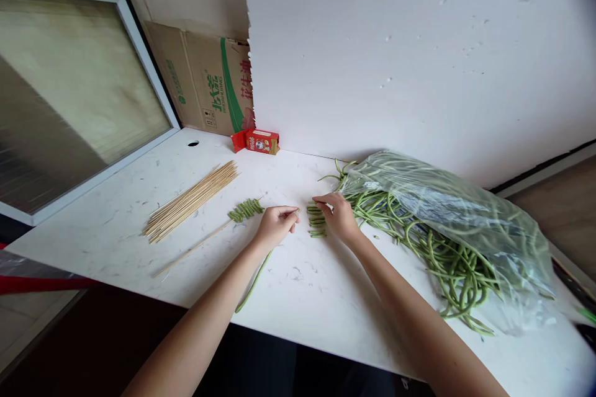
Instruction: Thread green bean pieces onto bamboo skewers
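My left hand (pixel 278 224) is closed in a pinch on a long green bean (pixel 254 285), whose tail hangs below the wrist and lies on the table. The bean's tip pokes out at the fingertips. Just to the right, my right hand (pixel 339 216) has its fingers pinched at the top of a row of short bean pieces (pixel 317 223), on a piece mostly hidden by the fingers. Left of my left hand, a wooden skewer (pixel 193 249) carries a row of threaded bean pieces (pixel 245 210).
A bundle of bare skewers (pixel 190 201) lies on the white table (pixel 288 298) at left. To the right, a clear plastic bag (pixel 447 198) spills long beans (pixel 460 270). Behind are a small red box (pixel 262 141), a cardboard carton (pixel 209 84) and a white panel (pixel 410 56). A framed glass panel (pixel 84 87) stands left.
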`<state>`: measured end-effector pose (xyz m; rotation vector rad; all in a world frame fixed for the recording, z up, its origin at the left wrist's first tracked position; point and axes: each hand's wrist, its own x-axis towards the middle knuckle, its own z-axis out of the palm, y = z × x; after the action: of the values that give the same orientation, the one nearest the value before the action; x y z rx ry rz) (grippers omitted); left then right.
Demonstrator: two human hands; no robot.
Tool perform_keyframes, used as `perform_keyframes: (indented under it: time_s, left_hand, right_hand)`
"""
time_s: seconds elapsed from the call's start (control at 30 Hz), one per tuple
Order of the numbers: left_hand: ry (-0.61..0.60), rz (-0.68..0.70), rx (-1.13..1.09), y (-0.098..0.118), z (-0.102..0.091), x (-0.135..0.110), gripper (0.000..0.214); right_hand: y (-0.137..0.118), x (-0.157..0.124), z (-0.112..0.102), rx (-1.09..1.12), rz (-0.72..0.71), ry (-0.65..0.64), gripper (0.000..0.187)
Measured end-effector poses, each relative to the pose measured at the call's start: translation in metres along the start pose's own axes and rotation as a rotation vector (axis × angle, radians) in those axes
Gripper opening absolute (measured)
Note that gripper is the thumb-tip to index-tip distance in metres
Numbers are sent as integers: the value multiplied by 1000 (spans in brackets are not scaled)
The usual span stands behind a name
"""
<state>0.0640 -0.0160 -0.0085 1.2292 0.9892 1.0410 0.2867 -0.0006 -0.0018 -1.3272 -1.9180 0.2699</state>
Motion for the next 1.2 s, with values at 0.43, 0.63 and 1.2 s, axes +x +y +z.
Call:
perform_keyframes:
  time_s: [0.43,0.63,1.2]
  left_hand:
    - [5,-35,-35,-1,-3,1,35]
    - [-63,-27,-89,-1,-5,-3,45]
    - [-237,-75,-100,6,0,-10,52]
  right_hand:
    - [15,7,9,-216,-129,-44,39]
    - [-4,-4,-13,41,-59,55,37]
    - [-34,-38,-23,234,-17,9,23]
